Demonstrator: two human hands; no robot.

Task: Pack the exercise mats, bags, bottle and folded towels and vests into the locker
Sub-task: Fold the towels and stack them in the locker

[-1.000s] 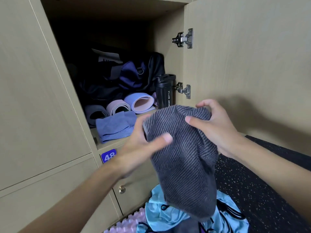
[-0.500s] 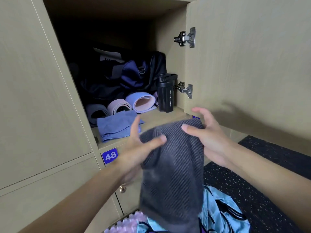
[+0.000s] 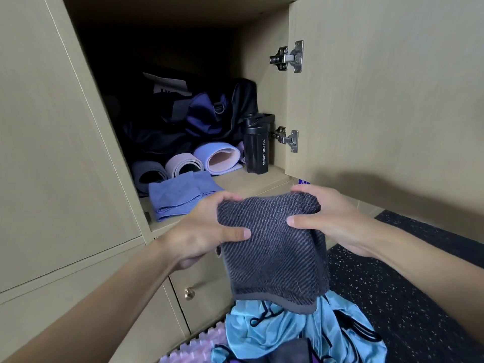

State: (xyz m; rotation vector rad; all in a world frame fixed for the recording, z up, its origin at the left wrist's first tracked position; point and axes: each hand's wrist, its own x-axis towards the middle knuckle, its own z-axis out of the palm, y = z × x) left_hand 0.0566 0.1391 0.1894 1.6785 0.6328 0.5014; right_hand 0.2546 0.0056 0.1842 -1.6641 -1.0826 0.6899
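A dark grey ribbed towel (image 3: 275,247) hangs folded in front of the open locker (image 3: 251,179). My left hand (image 3: 207,229) grips its left side and my right hand (image 3: 324,216) grips its right side, thumbs on the front. Inside the locker lie three rolled mats (image 3: 183,163), dark bags (image 3: 199,116) behind them, a black sport bottle (image 3: 258,144) upright at the right, and a folded blue towel (image 3: 178,195) at the front edge.
The locker door (image 3: 379,87) stands open to the right. Shiny light-blue vests (image 3: 288,334) and a pink bumpy mat (image 3: 193,349) lie on the dark speckled floor (image 3: 408,284) below. Closed locker doors (image 3: 52,153) fill the left.
Both hands have lowered the grey towel and folded it shorter, so less of it hangs down. The view has shifted closer to the locker.
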